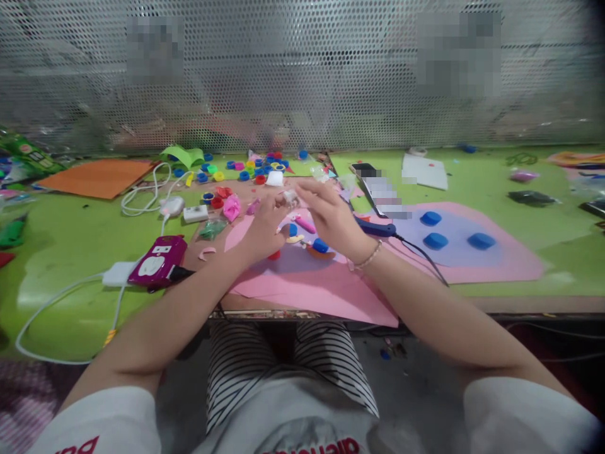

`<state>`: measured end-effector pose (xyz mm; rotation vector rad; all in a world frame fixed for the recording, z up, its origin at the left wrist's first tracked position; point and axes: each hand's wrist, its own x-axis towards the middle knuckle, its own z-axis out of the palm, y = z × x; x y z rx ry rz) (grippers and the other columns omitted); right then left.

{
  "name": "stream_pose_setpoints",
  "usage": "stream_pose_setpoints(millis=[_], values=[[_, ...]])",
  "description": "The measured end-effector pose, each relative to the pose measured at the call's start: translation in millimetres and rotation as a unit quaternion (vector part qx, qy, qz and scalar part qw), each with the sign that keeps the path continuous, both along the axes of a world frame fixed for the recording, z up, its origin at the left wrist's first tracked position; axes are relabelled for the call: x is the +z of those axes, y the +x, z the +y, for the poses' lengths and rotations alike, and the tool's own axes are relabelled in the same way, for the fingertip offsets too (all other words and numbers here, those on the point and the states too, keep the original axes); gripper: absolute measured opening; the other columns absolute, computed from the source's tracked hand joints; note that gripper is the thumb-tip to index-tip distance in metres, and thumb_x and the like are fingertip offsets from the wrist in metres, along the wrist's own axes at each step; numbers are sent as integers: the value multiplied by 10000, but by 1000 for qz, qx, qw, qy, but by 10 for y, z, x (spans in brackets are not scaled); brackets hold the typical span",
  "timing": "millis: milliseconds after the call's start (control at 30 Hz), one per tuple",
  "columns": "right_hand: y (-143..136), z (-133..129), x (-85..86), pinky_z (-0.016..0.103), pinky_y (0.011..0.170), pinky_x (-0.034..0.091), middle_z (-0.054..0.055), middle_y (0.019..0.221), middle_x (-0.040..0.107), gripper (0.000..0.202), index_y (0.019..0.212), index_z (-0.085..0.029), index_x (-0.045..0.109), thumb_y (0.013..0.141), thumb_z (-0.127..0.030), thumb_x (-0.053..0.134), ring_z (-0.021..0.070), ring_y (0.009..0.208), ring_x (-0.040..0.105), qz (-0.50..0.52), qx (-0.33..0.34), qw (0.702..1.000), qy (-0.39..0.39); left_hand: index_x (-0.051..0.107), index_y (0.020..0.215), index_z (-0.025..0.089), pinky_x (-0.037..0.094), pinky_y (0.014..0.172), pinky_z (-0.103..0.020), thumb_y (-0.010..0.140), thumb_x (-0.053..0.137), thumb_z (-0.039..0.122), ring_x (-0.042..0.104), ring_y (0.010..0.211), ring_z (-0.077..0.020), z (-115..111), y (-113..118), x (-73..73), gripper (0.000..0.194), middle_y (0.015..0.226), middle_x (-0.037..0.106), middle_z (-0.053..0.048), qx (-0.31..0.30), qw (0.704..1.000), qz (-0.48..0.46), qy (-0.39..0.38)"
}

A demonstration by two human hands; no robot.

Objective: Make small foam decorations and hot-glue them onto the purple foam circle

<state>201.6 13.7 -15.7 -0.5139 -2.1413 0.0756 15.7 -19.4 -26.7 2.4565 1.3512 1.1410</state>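
Note:
Above the pink sheet [312, 295], my left hand [265, 228] has its fingers curled against a small clear-white piece [290, 198], too blurred to name. My right hand [333, 217] is beside it, fingers stretched out towards the same piece; whether they touch it I cannot tell. Below and between the hands lie a pink stick-shaped piece [305, 223], a blue cap [320, 244] on an orange piece, and a cream curved piece [295, 239]. A dark blue tool with a cord [375, 227] rests right of my right wrist.
Coloured bottle caps [246, 175] cluster at the back. Three blue caps [435, 241] sit on a pink and lilac sheet at right. A phone [375, 189] lies behind my right hand. At left are a magenta device [158, 261], white cables and orange sheets [97, 178]. A perforated metal panel [302, 82] stands behind.

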Motion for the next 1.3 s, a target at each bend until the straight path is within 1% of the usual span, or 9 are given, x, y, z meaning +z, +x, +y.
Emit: stream_pose_setpoints(millis=[200, 367, 567, 700, 833, 1000, 1100, 1200, 1300], values=[[-126, -31, -138, 475, 1112, 369, 145, 1419, 447, 589, 1413, -168, 414, 850, -3, 358, 232, 1372, 359, -109, 13, 994, -10, 591, 1039, 172, 432, 944, -448, 745, 518, 103, 483, 1041, -243, 14, -47, -39, 311, 1060, 490, -95, 16, 997, 59, 57], [-52, 40, -81, 448, 1084, 397, 91, 1327, 564, 471, 1256, -218, 596, 848, -55, 424, 209, 1268, 492, 4, 48, 986, -159, 621, 924, 162, 466, 908, -430, 787, 532, 131, 522, 1018, -231, 51, -74, -48, 166, 1040, 527, -104, -1, 994, 52, 96], [4, 83, 25, 400, 987, 486, 37, 1198, 645, 342, 1124, -251, 653, 793, -204, 580, 184, 1122, 587, 219, 122, 864, -437, 648, 942, 182, 488, 875, -415, 889, 502, 248, 579, 961, -203, 135, -77, -84, 169, 994, 613, -94, -30, 995, 5, 99], [3, 69, 70, 338, 883, 536, -6, 1165, 631, 383, 1112, -303, 625, 751, -182, 581, 138, 990, 612, 271, 127, 818, -491, 637, 890, 174, 489, 861, -398, 894, 481, 183, 598, 953, -194, 151, -85, -74, 156, 976, 641, -84, -38, 996, -4, 80], [28, 93, 127, 239, 785, 526, -28, 898, 634, 352, 984, -255, 641, 680, -98, 560, 81, 788, 587, 320, 114, 760, -554, 618, 818, 181, 498, 819, -383, 874, 499, 161, 603, 904, -188, 151, -90, -60, 134, 920, 651, -70, -33, 997, -26, 58], [33, 38, 220, 213, 761, 508, -35, 827, 564, 170, 803, -214, 562, 675, -102, 552, 70, 772, 558, 365, 134, 694, -606, 595, 726, 201, 499, 763, -365, 817, 587, 214, 588, 839, -185, 126, -77, -33, 93, 853, 638, -63, -21, 994, -102, -23], [16, -12, 226, 210, 629, 491, -49, 734, 511, 185, 731, -218, 479, 710, -255, 659, 81, 699, 531, 367, 116, 702, -600, 608, 698, 202, 482, 712, -340, 805, 618, 295, 574, 789, -175, 94, -63, 8, 143, 816, 627, -58, -28, 982, -167, -84], [-1, -33, 201, 174, 468, 361, -76, 620, 443, 355, 684, -216, 397, 689, -368, 718, 58, 542, 434, 334, 105, 726, -591, 551, 603, 194, 423, 598, -306, 808, 615, 361, 489, 620, -139, 56, -51, 52, 272, 635, 536, -14, -16, 968, -202, -147], [-9, -25, 189, 186, 415, 257, -103, 492, 330, 391, 659, -222, 323, 719, -402, 665, 51, 429, 306, 326, 130, 725, -593, 485, 559, 192, 371, 545, -287, 792, 636, 399, 415, 554, -120, 32, -46, 66, 346, 546, 435, 19, 2, 957, -238, -164]])
